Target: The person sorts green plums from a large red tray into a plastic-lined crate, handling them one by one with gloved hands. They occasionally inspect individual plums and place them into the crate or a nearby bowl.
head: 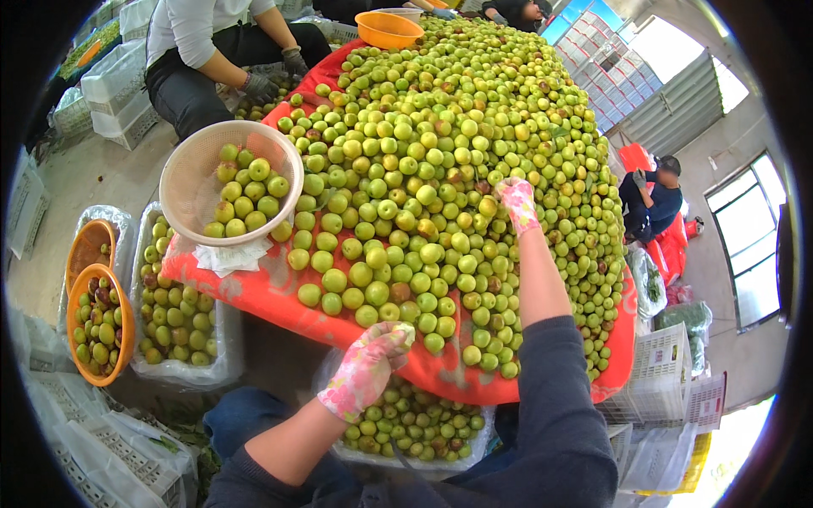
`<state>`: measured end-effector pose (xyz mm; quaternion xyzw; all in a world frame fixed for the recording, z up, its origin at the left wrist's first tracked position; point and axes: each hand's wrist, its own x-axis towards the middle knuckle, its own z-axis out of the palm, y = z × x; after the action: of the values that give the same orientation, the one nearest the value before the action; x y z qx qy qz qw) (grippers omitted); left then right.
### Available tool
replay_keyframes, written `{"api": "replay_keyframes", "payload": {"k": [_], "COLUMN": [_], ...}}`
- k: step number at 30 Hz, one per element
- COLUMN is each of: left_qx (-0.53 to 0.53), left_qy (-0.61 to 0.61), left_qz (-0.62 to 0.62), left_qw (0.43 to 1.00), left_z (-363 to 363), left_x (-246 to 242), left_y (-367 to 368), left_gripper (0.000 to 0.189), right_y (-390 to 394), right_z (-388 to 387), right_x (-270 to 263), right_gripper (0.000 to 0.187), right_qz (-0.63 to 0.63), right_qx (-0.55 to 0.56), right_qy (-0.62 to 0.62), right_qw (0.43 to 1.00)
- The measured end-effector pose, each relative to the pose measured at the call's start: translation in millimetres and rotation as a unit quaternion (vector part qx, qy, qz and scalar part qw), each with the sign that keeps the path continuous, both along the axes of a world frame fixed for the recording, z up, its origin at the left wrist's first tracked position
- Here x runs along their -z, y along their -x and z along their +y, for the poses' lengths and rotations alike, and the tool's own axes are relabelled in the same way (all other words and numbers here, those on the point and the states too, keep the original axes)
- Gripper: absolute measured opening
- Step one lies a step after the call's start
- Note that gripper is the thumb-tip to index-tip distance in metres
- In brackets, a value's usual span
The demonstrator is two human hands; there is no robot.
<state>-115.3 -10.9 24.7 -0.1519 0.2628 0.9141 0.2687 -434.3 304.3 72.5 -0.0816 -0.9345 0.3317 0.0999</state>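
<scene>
A large heap of green jujube-like fruits (438, 140) covers a table spread with a red patterned cloth (279, 308). My left hand (367, 368), in a pink floral glove, is closed around a pale green fruit (404, 331) above the near edge of the cloth. My right hand (519, 202), gloved alike, reaches onto the heap; its fingertips are at the fruits, and whether they grip one I cannot tell. A pale plastic colander (170, 184) holding several fruits stands on the cloth's left corner, over some crumpled white paper (232, 256).
Below the near edge sits a lined crate of fruits (413, 432). To the left are another lined crate (178, 324) and orange baskets (124, 343). A co-worker in dark gloves (260, 89) sits at upper left. An orange bowl (389, 30) rests at the far edge.
</scene>
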Motion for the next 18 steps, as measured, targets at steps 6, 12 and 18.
{"api": "replay_keyframes", "payload": {"k": [6, 12, 18], "left_qx": [0.007, 0.012, 0.000], "left_qy": [-0.003, 0.000, -0.022], "left_qz": [0.001, -0.009, 0.017], "left_qw": [1.000, 1.000, 1.000], "left_z": [0.2, 3.4, 2.0], "left_x": [-1.5, -0.7, -2.4], "left_y": [-2.8, 1.1, 0.2], "left_gripper": [0.022, 0.027, 0.020], "right_y": [-28.3, 4.3, 8.0], "right_z": [-23.1, -55.5, -30.3], "right_x": [-6.3, 4.4, 7.3], "right_gripper": [0.046, 0.033, 0.009], "right_qz": [-0.040, 0.027, -0.004], "right_qx": [-0.043, -0.015, -0.063], "right_qy": [-0.129, -0.284, 0.173], "right_qw": [0.990, 0.958, 0.983]}}
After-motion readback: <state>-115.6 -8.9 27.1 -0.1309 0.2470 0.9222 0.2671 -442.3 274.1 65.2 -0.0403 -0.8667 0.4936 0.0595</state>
